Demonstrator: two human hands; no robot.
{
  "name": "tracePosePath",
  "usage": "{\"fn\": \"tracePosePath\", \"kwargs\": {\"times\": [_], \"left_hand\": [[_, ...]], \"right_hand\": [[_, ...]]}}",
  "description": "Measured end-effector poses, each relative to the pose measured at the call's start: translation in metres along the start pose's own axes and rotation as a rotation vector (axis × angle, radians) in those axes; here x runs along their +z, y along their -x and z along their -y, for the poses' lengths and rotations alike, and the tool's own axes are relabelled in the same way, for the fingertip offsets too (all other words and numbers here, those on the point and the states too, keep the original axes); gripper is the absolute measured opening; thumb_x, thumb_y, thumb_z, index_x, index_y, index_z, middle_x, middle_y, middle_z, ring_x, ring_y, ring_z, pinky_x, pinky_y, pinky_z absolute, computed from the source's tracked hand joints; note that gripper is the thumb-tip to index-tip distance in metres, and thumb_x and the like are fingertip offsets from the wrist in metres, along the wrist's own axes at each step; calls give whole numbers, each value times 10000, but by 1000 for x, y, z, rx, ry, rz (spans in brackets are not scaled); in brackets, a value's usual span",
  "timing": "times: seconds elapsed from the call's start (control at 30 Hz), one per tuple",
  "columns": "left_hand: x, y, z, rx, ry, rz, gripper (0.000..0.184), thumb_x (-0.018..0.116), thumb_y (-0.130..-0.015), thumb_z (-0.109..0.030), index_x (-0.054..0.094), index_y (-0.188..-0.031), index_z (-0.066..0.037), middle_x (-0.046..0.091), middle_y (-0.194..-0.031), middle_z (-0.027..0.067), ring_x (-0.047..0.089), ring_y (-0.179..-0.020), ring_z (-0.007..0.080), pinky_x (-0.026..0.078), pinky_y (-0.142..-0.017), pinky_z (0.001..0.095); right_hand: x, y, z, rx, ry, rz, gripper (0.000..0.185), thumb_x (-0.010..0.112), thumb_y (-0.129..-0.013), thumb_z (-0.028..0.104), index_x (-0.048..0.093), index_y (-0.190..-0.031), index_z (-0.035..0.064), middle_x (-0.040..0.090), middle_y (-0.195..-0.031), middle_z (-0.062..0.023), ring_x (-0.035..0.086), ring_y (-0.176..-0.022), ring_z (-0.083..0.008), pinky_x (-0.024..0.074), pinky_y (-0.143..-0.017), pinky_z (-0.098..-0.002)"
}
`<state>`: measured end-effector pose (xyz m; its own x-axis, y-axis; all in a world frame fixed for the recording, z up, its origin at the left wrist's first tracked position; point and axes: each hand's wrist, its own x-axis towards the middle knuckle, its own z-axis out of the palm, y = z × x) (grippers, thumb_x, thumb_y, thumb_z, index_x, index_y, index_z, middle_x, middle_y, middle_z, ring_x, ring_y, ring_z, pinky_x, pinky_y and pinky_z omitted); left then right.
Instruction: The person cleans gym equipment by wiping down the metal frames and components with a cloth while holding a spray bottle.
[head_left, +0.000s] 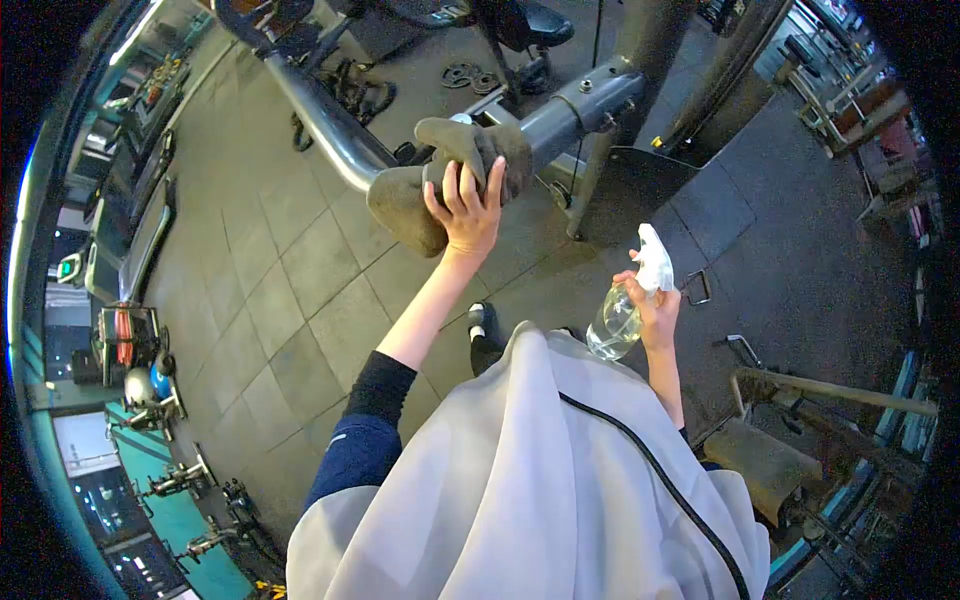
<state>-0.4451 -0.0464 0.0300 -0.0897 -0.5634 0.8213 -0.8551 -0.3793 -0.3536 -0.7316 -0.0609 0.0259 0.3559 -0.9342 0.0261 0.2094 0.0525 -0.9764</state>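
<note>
Clearly, the person's left hand (470, 222) reaches to the body's eleven o'clock, its grip curled with parted fingers over a dark cloth (455, 140) on the gym machine's metal arm (580, 115). Toward one o'clock, the right hand (655, 312) has its grip closed around a tilted transparent spray bottle (613, 325), white trigger head (653, 260) uppermost. A treadmill (148, 235) stands well apart, near ten o'clock, on the tiled floor (330, 310).

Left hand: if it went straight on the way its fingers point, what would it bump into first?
Most likely the dark cloth, which the left hand is touching. What lies right behind the cloth is hard to judge.
</note>
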Motion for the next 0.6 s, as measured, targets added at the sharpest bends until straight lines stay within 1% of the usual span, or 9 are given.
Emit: {"fn": "tracePosePath", "kwargs": {"times": [0.1,0.17,0.23,0.27,0.37,0.4,0.47,0.57,0.6], "left_hand": [[-2,-28,-19,-89,-84,75,417,458,-826,-104,539,-1229,-173,484,-1119,129,463,-1062,299,320,-963,516],[5,-48,-29,-87,-101,203,531,589,-765,-191,477,-1277,-106,498,-1097,139,471,-1039,302,328,-962,493],[30,-67,-39,-169,-10,305,862,754,-599,-298,380,-1336,-55,515,-1065,142,485,-989,291,351,-932,459],[44,-76,-46,-204,-31,424,1121,835,-441,-352,301,-1372,-28,526,-1038,140,499,-938,277,372,-890,438],[75,-95,-67,-244,26,715,1141,831,-483,-387,263,-1390,10,573,-972,146,566,-841,287,449,-786,437],[79,-106,-64,-244,29,705,1141,831,-483,-387,263,-1390,10,573,-972,146,566,-841,287,449,-786,437],[96,-114,-63,-413,335,969,1204,843,-457,-422,239,-1375,69,615,-967,194,619,-875,312,501,-768,408],[120,-120,-47,-360,507,1055,1203,841,-443,-425,252,-1343,114,629,-992,238,637,-918,316,519,-791,351],[128,-124,-40,-366,548,1130,1025,826,-445,-418,441,-1243,95,630,-1031,211,641,-889,300,510,-804,342]], "right_hand": [[-4,4,3,9,12,-3,351,639,-802,43,563,-1133,-45,639,-1007,-97,617,-837,-144,465,-761,-280],[-1,4,4,8,19,-21,353,640,-800,43,563,-1132,-47,635,-1020,-100,618,-838,-146,466,-761,-282],[4,-3,-8,9,25,-40,355,642,-798,43,563,-1132,-49,631,-1034,-103,619,-838,-148,467,-761,-284],[3,-4,-14,9,17,-38,357,641,-797,39,560,-1133,-53,631,-1032,-103,620,-841,-153,470,-764,-290],[-5,-9,-33,-4,-9,-62,363,640,-796,35,555,-1136,-60,631,-1030,-103,621,-848,-161,477,-773,-302],[-3,-10,-34,-4,-23,-90,366,640,-796,33,552,-1138,-64,631,-1030,-103,621,-853,-164,480,-778,-308],[-12,-12,-53,-14,-21,-86,368,640,-796,36,549,-1138,-67,626,-1046,-109,622,-855,-168,482,-784,-313],[-18,-12,-67,22,-17,-91,376,645,-798,54,546,-1137,-73,613,-1083,-126,622,-860,-172,482,-787,-316],[-20,-12,-71,10,10,-90,379,646,-800,62,544,-1139,-73,605,-1101,-131,621,-860,-171,483,-785,-314]]}}
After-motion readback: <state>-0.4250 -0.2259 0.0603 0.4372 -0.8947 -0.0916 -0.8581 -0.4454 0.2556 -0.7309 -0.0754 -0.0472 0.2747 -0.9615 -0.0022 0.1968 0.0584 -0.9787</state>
